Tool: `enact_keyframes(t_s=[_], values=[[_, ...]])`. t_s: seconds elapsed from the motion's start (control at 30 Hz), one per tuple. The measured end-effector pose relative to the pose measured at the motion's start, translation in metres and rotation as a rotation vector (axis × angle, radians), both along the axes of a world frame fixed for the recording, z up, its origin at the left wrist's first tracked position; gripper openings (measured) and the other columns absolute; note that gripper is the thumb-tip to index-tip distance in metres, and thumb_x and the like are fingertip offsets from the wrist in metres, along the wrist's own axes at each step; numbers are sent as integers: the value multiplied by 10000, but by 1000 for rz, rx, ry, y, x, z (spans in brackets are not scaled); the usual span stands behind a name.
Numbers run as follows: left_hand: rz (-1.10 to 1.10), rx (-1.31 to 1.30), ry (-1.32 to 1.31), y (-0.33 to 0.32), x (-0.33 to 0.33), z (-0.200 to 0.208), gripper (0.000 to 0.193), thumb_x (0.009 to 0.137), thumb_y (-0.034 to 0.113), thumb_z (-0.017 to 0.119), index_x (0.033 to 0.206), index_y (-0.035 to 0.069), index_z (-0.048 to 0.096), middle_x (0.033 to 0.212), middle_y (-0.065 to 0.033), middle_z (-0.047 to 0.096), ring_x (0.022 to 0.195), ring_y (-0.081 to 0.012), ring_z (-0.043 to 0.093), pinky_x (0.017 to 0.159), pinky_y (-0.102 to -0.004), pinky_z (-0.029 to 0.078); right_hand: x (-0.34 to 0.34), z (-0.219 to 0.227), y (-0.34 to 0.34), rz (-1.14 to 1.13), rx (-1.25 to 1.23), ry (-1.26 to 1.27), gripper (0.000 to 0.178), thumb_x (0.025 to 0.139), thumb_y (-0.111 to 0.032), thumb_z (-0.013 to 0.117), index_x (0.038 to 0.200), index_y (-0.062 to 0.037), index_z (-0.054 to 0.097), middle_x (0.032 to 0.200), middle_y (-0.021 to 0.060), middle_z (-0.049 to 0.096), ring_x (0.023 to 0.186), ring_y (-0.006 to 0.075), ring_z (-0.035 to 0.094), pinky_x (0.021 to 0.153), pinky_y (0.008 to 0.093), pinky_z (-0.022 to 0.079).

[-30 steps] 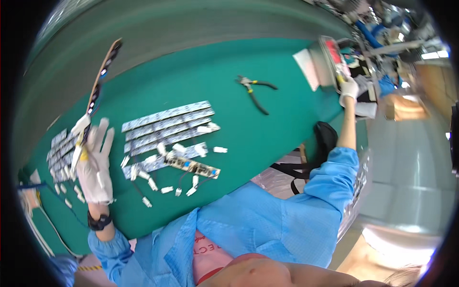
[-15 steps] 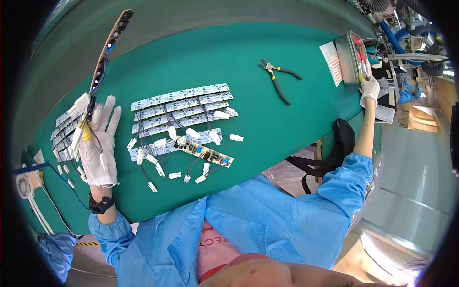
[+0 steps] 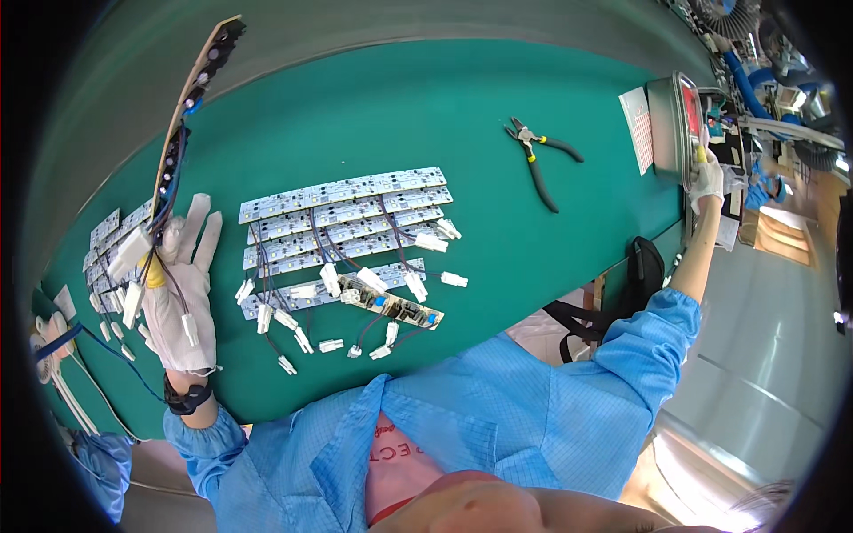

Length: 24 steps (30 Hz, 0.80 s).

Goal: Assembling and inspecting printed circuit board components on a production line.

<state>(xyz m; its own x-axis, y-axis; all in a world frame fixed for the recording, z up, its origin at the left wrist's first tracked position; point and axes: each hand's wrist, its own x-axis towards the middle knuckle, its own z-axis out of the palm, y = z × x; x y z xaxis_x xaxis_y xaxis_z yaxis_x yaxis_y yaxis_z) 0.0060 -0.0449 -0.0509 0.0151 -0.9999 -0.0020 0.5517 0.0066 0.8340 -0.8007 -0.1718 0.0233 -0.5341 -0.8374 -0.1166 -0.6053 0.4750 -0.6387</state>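
Observation:
My left hand (image 3: 180, 306), in a white glove with a yellow thumb tip, grips the lower end of a long narrow circuit board (image 3: 191, 99). The board stands up at a slant, dark components along its side. Wires with white plug connectors (image 3: 131, 252) hang from it in front of the palm; my other left fingers stretch out. At the far right my gloved right hand (image 3: 706, 179) reaches to the near end of a metal box (image 3: 673, 133) with something red inside. Its fingers are small and partly hidden, so I cannot tell whether they hold anything.
Strips of white circuit boards (image 3: 346, 188) with wired connectors lie mid-table, a brown component board (image 3: 395, 304) against them. More strips (image 3: 120, 235) sit left of my left hand. Pliers (image 3: 539, 160) with dark handles and a printed sheet (image 3: 636, 124) lie toward the right.
My right hand has drawn slightly back toward the near end of the metal box. My left hand still grips the upright board, tilted much as before. The whole view has shifted a little.

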Motion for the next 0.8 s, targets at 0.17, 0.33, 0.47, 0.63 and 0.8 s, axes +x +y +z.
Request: enact_keyframes(t_s=[0.17, 0.33, 0.47, 0.63, 0.8], values=[[56, -105, -108, 3, -12, 14, 359, 943, 252, 435, 1238, 47, 439, 1146, -83, 575, 1247, -381, 372, 1090, -546, 217, 97, 11, -28, 12, 164, 997, 357, 902, -313, 484, 1109, -51, 608, 976, 184, 649, 893, 322, 620, 763, 346, 478], [90, 106, -46, 4, -17, 27, 448, 945, 321, 441, 1241, -12, 400, 1187, -224, 533, 1160, -328, 494, 1016, -429, 373, 204, 23, -45, 501, -396, 994, 377, 860, -244, 526, 1203, -88, 541, 1079, 172, 609, 948, 316, 597, 815, 372, 467], [128, -27, 13, 18, -21, 25, 400, 937, 251, 481, 1205, -42, 427, 1127, -209, 564, 1106, -320, 537, 992, -413, 394, 420, 44, 15, 930, -193, -397, 524, 944, -318, 430, 1348, -8, 304, 1069, 113, 580, 874, 183, 607, 738, 299, 495], [136, -169, -457, 23, -15, 32, 426, 907, 287, 541, 1180, -34, 473, 1071, -128, 598, 973, -185, 594, 851, -265, 440, 513, 39, 65, 1105, -20, -808, 897, 786, -753, 307, 1309, -27, 352, 899, 72, 569, 586, 95, 528, 472, 192, 391], [78, -211, -618, 29, -19, 40, 384, 847, 69, 613, 1209, 16, 497, 1052, -71, 612, 924, -102, 564, 772, -219, 456, 522, -10, 51, 880, -183, -979, 793, 848, -695, 220, 1087, -8, 533, 701, 23, 526, 437, 29, 373, 399, 161, 263]])
